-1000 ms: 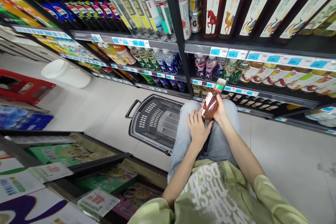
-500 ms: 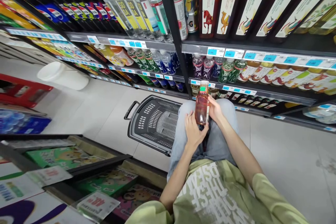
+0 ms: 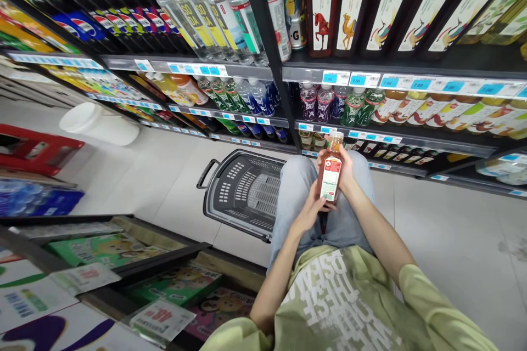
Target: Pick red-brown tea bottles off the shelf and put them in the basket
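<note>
Above my knees, a small bottle of reddish-brown drink [image 3: 330, 175] with a pale cap is held in both hands. Its red and white label, printed with small text, faces up at me. My left hand [image 3: 309, 209] grips the bottle's lower end from the left, thumb on the label edge. Wrapped round the upper part below the cap, my right hand [image 3: 345, 167] holds it from the right. The bottle leans slightly, cap end away from me.
Drink shelves [image 3: 395, 74] with price tags run across the front. A black shopping basket [image 3: 239, 192] is on the floor left of my legs. Beyond it lie a white bucket [image 3: 99, 123] and a red crate [image 3: 37, 148]. Boxed goods [image 3: 173, 282] fill a display at lower left.
The bottle has been turned about its length, so its printed label now faces me. It has shifted slightly right, and my right fingers have moved up round its neck.
</note>
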